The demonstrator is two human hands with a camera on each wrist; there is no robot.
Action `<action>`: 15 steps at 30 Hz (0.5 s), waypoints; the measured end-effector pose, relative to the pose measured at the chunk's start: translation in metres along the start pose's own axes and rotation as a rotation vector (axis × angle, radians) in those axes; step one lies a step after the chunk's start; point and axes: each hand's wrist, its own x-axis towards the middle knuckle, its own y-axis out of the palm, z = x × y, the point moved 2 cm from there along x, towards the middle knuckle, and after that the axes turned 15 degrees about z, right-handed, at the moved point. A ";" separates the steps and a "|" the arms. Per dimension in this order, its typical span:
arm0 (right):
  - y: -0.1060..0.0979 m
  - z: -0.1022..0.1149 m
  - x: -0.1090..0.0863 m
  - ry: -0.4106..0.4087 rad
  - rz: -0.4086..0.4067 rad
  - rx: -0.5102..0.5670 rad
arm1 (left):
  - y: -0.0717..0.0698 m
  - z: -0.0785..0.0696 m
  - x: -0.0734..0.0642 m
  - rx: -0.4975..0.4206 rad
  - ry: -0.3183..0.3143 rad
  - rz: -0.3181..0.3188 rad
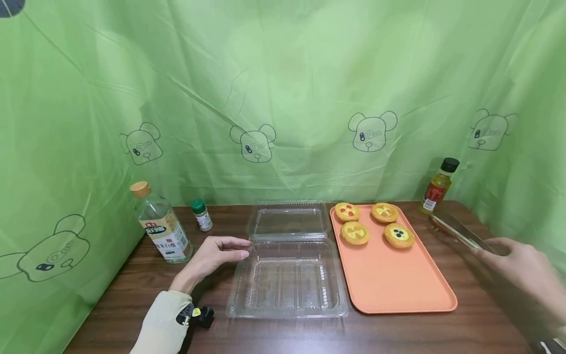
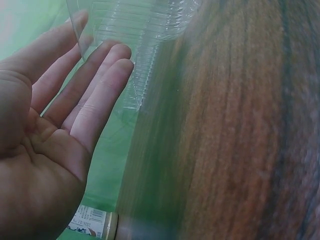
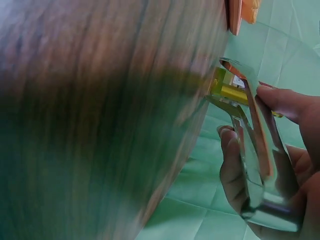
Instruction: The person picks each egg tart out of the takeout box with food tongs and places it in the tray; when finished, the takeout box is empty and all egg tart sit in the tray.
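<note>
A clear plastic clamshell container (image 1: 287, 307) lies open on the table, its lid (image 1: 289, 231) folded back. My left hand (image 1: 216, 255) is at the left edge near the hinge, thumb and fingers pinching the rim; in the left wrist view the plastic edge passes across the fingertips. My right hand (image 1: 517, 260) grips metal tongs (image 3: 257, 130) right of the orange tray (image 1: 398, 285), their tips parted with nothing between them. Several egg tarts sit at the tray's far end: one with red topping (image 1: 347, 212), two with yellow pieces (image 1: 383, 212), one with dark berries (image 1: 398, 236).
A white vinegar bottle (image 1: 165, 231) and a green-capped shaker (image 1: 202, 216) stand on the left. An oil bottle (image 1: 438, 187) with a black cap stands at the back right, close to the tong tips. Green curtain (image 1: 283, 98) encloses the back and sides.
</note>
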 end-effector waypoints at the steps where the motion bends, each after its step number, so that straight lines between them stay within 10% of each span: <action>1: 0.000 0.001 0.001 0.006 0.003 -0.002 | 0.000 0.000 0.001 0.000 0.001 -0.002; 15: 0.003 0.003 0.017 0.044 0.171 -0.062 | 0.001 -0.005 0.007 0.008 0.015 0.000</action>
